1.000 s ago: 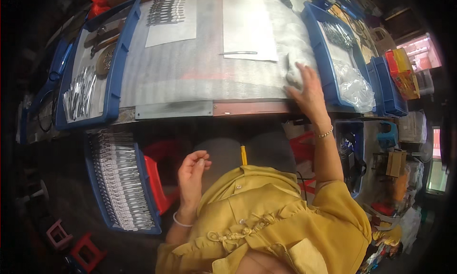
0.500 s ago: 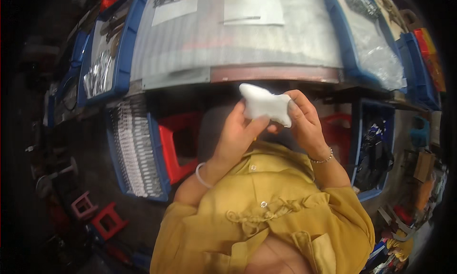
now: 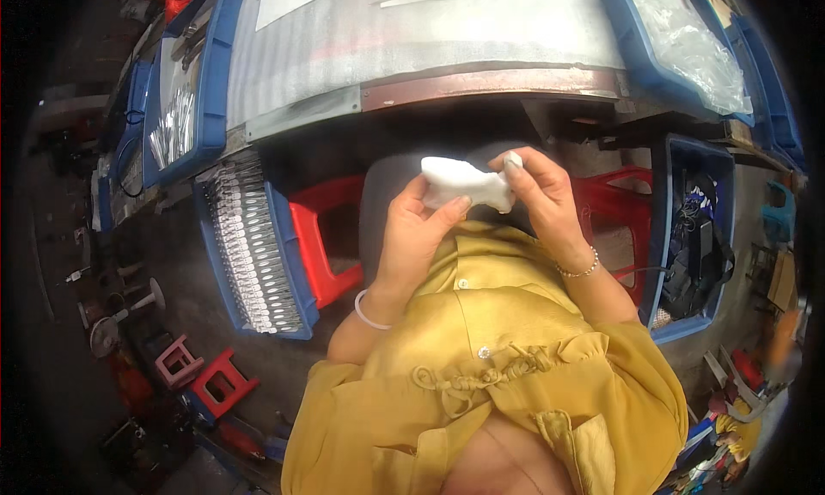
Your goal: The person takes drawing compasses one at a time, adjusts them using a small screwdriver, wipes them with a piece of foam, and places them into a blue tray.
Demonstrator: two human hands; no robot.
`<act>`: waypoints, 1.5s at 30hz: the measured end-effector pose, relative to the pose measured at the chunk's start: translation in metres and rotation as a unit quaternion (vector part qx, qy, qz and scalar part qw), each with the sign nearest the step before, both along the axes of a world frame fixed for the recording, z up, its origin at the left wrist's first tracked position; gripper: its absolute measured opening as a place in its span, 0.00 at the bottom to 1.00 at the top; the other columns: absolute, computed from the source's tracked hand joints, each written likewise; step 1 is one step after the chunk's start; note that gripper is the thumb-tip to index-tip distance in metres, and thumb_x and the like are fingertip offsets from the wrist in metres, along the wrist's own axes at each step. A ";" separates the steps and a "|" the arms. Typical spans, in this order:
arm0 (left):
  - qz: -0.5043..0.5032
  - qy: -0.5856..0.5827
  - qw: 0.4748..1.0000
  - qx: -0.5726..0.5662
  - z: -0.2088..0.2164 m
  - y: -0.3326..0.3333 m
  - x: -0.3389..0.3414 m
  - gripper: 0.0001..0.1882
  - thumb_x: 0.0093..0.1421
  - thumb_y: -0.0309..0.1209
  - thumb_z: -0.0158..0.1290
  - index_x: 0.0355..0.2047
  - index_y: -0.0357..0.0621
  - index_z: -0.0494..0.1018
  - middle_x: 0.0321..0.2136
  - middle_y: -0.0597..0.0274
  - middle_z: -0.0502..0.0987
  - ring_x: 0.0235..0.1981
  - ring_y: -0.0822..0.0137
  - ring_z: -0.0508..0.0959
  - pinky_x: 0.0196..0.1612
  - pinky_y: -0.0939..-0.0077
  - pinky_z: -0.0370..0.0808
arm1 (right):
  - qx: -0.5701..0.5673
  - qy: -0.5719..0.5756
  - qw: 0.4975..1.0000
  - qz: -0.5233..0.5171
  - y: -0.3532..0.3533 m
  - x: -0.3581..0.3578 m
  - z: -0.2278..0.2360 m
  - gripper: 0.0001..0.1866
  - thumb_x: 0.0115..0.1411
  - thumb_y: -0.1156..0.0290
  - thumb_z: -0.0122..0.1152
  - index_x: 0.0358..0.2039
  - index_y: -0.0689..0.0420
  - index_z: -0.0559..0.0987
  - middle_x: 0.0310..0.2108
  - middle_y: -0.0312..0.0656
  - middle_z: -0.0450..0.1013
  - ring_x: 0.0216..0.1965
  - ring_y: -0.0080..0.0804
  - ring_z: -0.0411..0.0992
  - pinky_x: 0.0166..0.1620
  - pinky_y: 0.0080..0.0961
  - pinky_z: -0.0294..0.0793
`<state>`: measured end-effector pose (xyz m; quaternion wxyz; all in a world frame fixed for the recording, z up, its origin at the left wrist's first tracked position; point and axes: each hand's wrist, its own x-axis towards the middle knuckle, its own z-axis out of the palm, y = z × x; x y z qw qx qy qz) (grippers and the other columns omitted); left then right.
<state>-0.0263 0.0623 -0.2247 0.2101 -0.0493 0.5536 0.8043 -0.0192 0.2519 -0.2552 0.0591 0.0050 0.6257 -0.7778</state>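
Observation:
A small white, soft-looking piece, perhaps a folded cloth [image 3: 460, 181], is held in front of my yellow shirt, below the table's near edge. My left hand [image 3: 418, 229] grips its left part, thumb on the lower edge and fingers behind. At its right corner, my right hand [image 3: 543, 201] pinches a bit of the white material between thumb and forefinger. Both hands are closed on it. My other fingers are partly hidden behind the piece and my palms.
A pale-covered table [image 3: 481, 39] bears white sheets. Blue bins [image 3: 219, 87] with silver pieces and a blue bin [image 3: 632, 44] with clear plastic flank it. Lower down are a blue crate [image 3: 296, 310] of carded items, a red stool [image 3: 331, 284] and a blue crate [image 3: 679, 327] with dark things.
The table has shifted upward in view. The white piece looks flatter and less spread, and my right thumb and forefinger now pinch its upper right corner.

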 end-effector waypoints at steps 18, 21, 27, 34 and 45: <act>-0.028 -0.085 0.995 -0.038 -0.030 0.000 0.003 0.22 0.60 0.25 0.57 0.54 0.44 0.67 0.49 0.63 0.75 0.48 0.68 0.76 0.46 0.73 0.74 | 0.586 0.041 0.784 -0.202 0.208 -0.068 -0.274 0.06 0.61 0.69 0.56 0.35 0.57 0.77 0.31 0.42 0.74 0.27 0.35 0.73 0.26 0.32 0.72; -0.037 -0.090 0.994 -0.048 -0.024 0.006 0.003 0.22 0.60 0.24 0.57 0.54 0.44 0.67 0.48 0.63 0.75 0.47 0.68 0.76 0.46 0.73 0.74 | 0.622 0.101 0.765 -0.133 0.208 -0.067 -0.286 0.09 0.61 0.69 0.56 0.39 0.57 0.78 0.33 0.43 0.76 0.28 0.35 0.74 0.29 0.31 0.73; -0.031 -0.051 0.993 -0.106 -0.025 0.004 -0.005 0.20 0.60 0.22 0.53 0.53 0.39 0.67 0.47 0.58 0.76 0.46 0.67 0.77 0.47 0.72 0.75 | -0.046 -0.228 0.953 -0.196 0.114 -0.048 -0.153 0.11 0.63 0.67 0.57 0.43 0.56 0.80 0.31 0.37 0.77 0.27 0.23 0.73 0.28 0.20 0.70; -0.037 -0.056 0.996 -0.058 -0.029 0.014 -0.005 0.18 0.60 0.21 0.55 0.51 0.35 0.69 0.43 0.60 0.77 0.43 0.72 0.77 0.48 0.76 0.75 | 0.103 -0.052 0.991 -0.069 0.061 0.009 -0.027 0.17 0.59 0.69 0.63 0.46 0.63 0.75 0.36 0.40 0.77 0.37 0.26 0.75 0.41 0.21 0.74; 0.016 -0.050 0.998 0.035 -0.030 -0.021 0.003 0.23 0.64 0.25 0.51 0.59 0.38 0.61 0.45 0.56 0.75 0.42 0.69 0.78 0.45 0.75 0.76 | 0.082 -0.054 0.994 0.052 0.000 -0.005 0.003 0.16 0.56 0.73 0.64 0.45 0.62 0.75 0.34 0.39 0.75 0.36 0.24 0.72 0.39 0.24 0.72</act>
